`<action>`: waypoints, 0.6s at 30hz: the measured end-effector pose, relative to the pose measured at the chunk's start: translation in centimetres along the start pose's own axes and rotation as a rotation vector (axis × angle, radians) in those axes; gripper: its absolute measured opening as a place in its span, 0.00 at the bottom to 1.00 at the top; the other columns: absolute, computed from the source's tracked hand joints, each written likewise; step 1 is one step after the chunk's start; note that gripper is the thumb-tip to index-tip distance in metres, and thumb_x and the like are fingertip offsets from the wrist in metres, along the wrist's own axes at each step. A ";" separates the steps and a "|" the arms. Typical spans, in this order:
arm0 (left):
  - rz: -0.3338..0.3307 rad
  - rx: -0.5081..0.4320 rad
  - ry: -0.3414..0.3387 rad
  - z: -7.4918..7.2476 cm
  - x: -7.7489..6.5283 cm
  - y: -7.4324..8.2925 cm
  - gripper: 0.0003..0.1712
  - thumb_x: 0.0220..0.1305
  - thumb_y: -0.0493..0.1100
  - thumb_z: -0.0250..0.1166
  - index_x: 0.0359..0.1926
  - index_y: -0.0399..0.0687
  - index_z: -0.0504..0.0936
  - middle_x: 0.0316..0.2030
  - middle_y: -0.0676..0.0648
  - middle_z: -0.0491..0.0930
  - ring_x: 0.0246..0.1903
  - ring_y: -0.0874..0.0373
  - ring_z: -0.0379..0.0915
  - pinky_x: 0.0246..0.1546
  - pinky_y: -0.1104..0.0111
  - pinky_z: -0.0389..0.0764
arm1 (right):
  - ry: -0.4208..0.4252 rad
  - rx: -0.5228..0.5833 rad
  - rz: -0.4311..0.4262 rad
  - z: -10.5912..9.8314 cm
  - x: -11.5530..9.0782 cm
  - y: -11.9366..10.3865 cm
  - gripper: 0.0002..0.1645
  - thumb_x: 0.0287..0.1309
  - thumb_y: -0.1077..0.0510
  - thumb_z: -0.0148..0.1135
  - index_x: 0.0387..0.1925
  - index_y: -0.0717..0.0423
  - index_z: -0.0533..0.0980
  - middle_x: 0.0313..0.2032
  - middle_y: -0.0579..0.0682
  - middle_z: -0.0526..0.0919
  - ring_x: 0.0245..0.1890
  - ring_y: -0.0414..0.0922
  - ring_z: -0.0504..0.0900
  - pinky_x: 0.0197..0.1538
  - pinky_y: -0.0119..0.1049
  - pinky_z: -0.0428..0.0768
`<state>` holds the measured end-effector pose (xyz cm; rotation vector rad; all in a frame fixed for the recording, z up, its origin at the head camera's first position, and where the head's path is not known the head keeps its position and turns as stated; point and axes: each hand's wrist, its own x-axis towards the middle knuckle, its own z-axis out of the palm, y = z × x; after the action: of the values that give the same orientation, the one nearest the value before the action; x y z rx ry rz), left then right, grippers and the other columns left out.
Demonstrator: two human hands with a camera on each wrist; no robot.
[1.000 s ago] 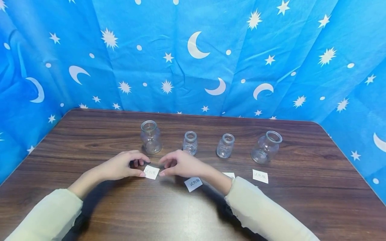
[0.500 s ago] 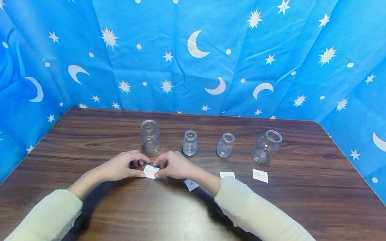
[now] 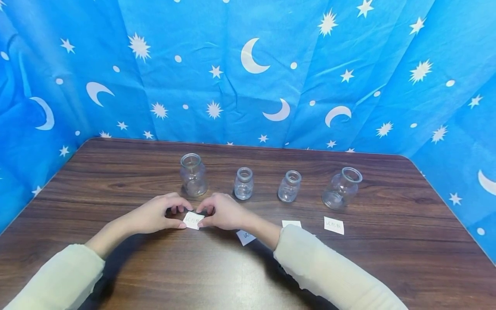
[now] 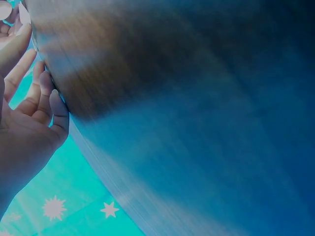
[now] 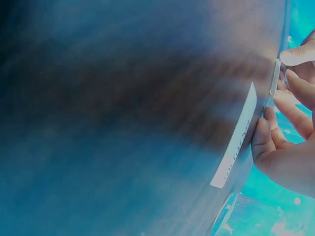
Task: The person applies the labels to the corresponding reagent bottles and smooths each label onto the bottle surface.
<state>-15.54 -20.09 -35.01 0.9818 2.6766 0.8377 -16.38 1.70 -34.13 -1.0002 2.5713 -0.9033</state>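
Note:
A small white paper label with dark Chinese characters lies in front of the left jar, between my two hands. My left hand holds its left side, thumb at the lower edge and index fingertip at the top corner. From the right, my right hand holds the other side, its thumb over the edge and the index finger bent above. Behind them stands a tall clear glass jar, without a lid. The right wrist view shows my right fingers around the label's edge; the left wrist view shows my left hand near the tabletop.
Two small glass jars, one left and one right, and a wider jar continue the row. A label lies before the wide jar. My right forearm partly covers another label and a label farther right.
My right hand has moved left from beside the label to its right edge. The label has shifted very slightly left; my left hand has barely moved.

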 end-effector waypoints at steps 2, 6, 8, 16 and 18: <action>-0.004 -0.002 -0.005 0.0 0.0 0.0 0.17 0.51 0.42 0.69 0.43 0.50 0.77 0.32 0.55 0.70 0.32 0.62 0.66 0.33 0.67 0.70 | -0.001 -0.018 0.001 0.0 0.0 -0.1 0.16 0.45 0.55 0.71 0.38 0.54 0.81 0.27 0.46 0.78 0.30 0.38 0.71 0.33 0.28 0.67; -0.007 -0.003 -0.008 -0.1 -0.1 0.1 0.16 0.51 0.42 0.69 0.43 0.50 0.77 0.32 0.54 0.70 0.32 0.61 0.66 0.33 0.66 0.70 | -0.005 -0.040 0.006 0.1 0.1 -0.1 0.16 0.45 0.55 0.70 0.39 0.54 0.81 0.28 0.46 0.78 0.31 0.38 0.72 0.35 0.28 0.67; -0.005 0.001 -0.008 -0.1 -0.1 0.2 0.16 0.51 0.42 0.69 0.42 0.51 0.77 0.32 0.55 0.69 0.32 0.61 0.66 0.33 0.66 0.70 | -0.009 -0.045 0.007 0.2 0.1 -0.1 0.17 0.45 0.55 0.70 0.40 0.54 0.80 0.29 0.46 0.78 0.32 0.39 0.73 0.36 0.28 0.67; 0.003 0.014 -0.010 -0.2 -0.1 0.3 0.14 0.51 0.44 0.69 0.40 0.52 0.76 0.31 0.55 0.68 0.32 0.61 0.65 0.33 0.67 0.69 | -0.015 -0.072 0.005 0.2 0.1 -0.2 0.17 0.46 0.55 0.70 0.40 0.54 0.80 0.28 0.46 0.78 0.33 0.40 0.73 0.39 0.31 0.68; 0.002 0.016 -0.012 -0.2 -0.1 0.3 0.14 0.51 0.44 0.69 0.40 0.52 0.76 0.31 0.55 0.68 0.33 0.61 0.65 0.33 0.67 0.69 | -0.017 -0.078 0.016 0.3 0.1 -0.2 0.17 0.46 0.54 0.70 0.40 0.53 0.80 0.28 0.46 0.78 0.33 0.40 0.73 0.40 0.31 0.68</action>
<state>-15.33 -20.03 -34.70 0.9901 2.6772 0.8090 -16.20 1.37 -34.24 -1.0023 2.6144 -0.7920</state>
